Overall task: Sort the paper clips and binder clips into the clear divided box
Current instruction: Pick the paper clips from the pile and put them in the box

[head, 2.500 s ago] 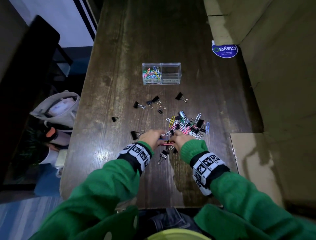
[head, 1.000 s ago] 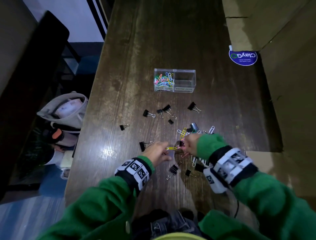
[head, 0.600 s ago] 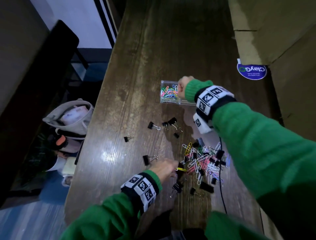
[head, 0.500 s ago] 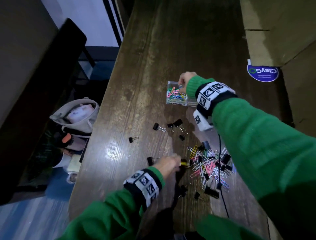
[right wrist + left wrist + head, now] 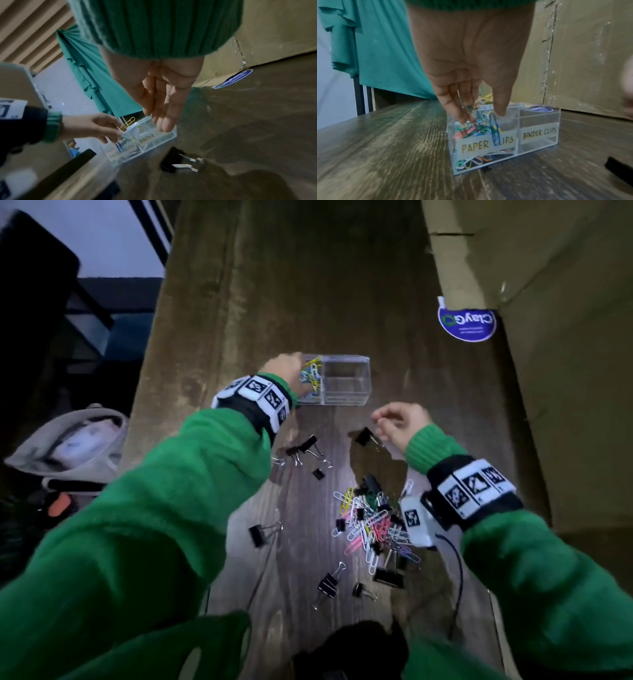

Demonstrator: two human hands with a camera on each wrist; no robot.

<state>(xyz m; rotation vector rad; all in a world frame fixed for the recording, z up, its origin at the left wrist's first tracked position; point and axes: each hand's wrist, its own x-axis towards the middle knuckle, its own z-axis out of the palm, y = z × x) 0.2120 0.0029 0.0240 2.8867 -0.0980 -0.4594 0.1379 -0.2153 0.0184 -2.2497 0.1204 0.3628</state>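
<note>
Several paper clips [image 5: 494,133] upright, pinched by left-hand fingers [image 5: 462,108]; right hand [image 5: 161,108] slack

Dim room. Dark wood-grain table [image 5: 308,285]. Cardboard boxes [image 5: 565,337] along right, round blue sticker [image 5: 466,324] at their base. Left: grey bag [image 5: 68,446] on floor; teal curtain [image 5: 385,54] at far left.

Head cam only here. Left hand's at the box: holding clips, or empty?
Observer: Holding. The left wrist view shows the left hand pinching several paper clips over the side of the box marked PAPER CLIPS.
Operator: Anything outside the box?
Observer: A blue clip dangles in front of the front wall. I cannot tell whether it is linked to the bunch.
Operator: Right hand?
Observer: The right wrist view shows the right hand empty with straight fingers, above a binder clip.
</note>
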